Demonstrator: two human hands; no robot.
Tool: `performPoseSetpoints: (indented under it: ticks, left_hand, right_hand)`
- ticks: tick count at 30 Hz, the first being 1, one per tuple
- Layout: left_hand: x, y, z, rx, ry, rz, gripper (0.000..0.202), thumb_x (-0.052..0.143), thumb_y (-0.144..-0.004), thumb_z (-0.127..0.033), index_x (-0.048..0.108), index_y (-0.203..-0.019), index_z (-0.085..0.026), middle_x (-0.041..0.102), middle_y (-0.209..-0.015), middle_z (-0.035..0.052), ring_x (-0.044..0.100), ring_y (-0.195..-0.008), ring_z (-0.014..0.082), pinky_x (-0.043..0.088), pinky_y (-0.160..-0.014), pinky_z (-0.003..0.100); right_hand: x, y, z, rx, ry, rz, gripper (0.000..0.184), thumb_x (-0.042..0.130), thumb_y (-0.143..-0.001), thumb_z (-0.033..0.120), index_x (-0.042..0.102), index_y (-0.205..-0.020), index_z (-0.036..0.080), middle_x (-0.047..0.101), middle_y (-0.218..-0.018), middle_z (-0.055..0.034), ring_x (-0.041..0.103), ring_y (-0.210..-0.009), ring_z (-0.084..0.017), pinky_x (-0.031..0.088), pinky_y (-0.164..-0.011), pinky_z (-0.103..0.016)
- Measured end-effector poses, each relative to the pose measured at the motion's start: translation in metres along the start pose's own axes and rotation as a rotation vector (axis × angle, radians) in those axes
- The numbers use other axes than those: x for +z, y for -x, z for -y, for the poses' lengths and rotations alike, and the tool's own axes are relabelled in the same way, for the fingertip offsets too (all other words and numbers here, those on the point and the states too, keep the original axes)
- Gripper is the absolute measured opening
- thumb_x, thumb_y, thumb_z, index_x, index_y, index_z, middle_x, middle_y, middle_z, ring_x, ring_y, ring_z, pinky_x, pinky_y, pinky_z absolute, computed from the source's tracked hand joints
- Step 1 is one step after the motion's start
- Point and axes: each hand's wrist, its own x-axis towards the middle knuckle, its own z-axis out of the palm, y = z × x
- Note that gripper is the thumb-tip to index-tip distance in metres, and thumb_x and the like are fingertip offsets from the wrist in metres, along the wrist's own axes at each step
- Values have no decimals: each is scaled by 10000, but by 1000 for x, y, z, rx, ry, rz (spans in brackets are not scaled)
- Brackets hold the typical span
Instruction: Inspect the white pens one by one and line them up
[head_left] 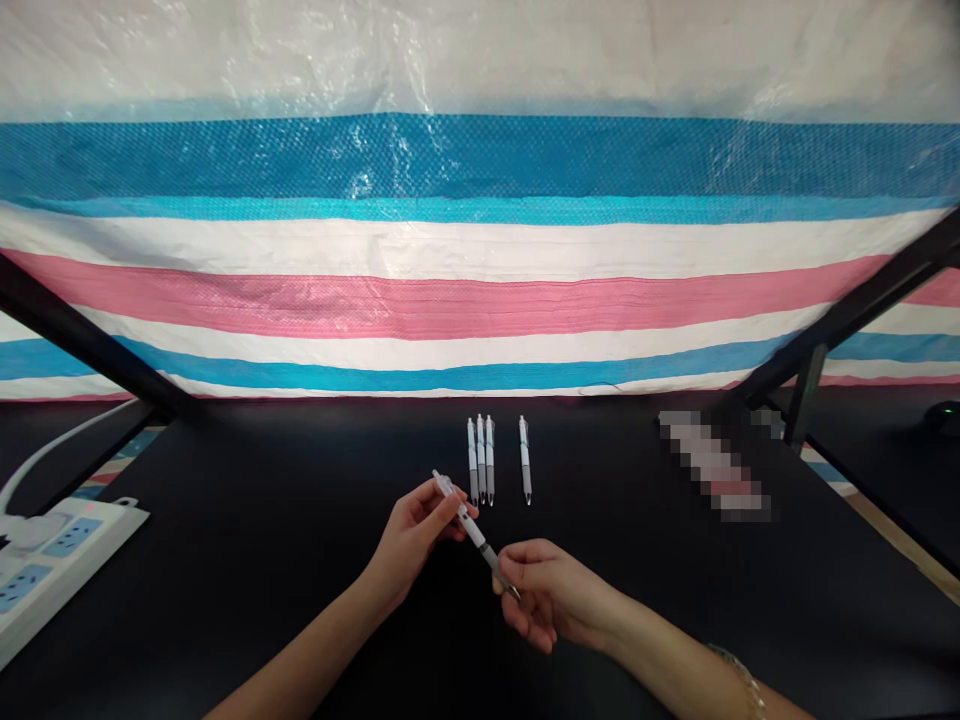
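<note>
Both my hands hold one white and grey pen [466, 518] slantwise above the black table [225, 560]. My left hand [411, 535] pinches its upper, clear-capped end. My right hand [544, 595] grips its lower grey tip end with closed fingers. Just beyond, three similar pens [481, 460] lie side by side on the table, tips toward me. A further single pen [524, 459] lies a little to their right.
A white power strip [52, 560] with a cable sits at the table's left edge. A striped blue, pink and white tarp [480, 290] hangs behind the table. Dark metal bars [82, 345] slant at both sides. A blurred patch [712, 465] lies right of the pens.
</note>
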Motion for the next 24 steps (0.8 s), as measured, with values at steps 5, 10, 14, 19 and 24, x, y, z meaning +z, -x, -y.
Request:
performPoseSetpoints:
  ticks: [5, 10, 14, 19, 24]
  left_hand:
    - [0, -2, 0, 10, 53, -72, 188, 664, -765, -319, 639, -839, -148, 692, -769, 41, 608, -661, 105, 502, -606, 183]
    - [0, -2, 1, 22, 75, -101, 198, 666, -763, -324, 639, -838, -143, 692, -784, 45, 610, -658, 104, 508, -608, 183]
    - [-2, -3, 2, 31, 77, -95, 186, 656, -774, -317, 635, -847, -147, 697, -805, 46, 598, -630, 91, 503, -601, 179]
    - [0, -4, 0, 19, 81, -118, 209, 673, -755, -326, 640, -846, -141, 702, -803, 55, 598, -621, 95, 499, -591, 182]
    - [1, -2, -1, 21, 80, -141, 206, 686, -740, -321, 647, -827, -138, 704, -780, 51, 598, -616, 98, 493, -588, 181]
  right_hand:
    - [3, 1, 3, -58, 19, -43, 441, 516, -784, 559, 481, -913, 139, 638, -597, -27, 529, -354, -85, 282, -306, -139]
    - [4, 2, 5, -75, 65, -115, 391, 610, -735, 502, 452, -812, 153, 596, -528, 11, 508, -337, -78, 261, -300, -131]
    - [4, 1, 4, -101, 19, -108, 494, 471, -788, 605, 494, -887, 122, 631, -634, -39, 553, -376, -98, 330, -319, -154]
    - [4, 1, 3, -129, 76, -161, 440, 580, -735, 564, 452, -788, 147, 620, -631, -19, 550, -361, -101, 298, -291, -140]
    - [5, 3, 5, -150, 76, -168, 455, 571, -739, 574, 454, -865, 152, 663, -808, -71, 586, -395, -118, 356, -303, -157]
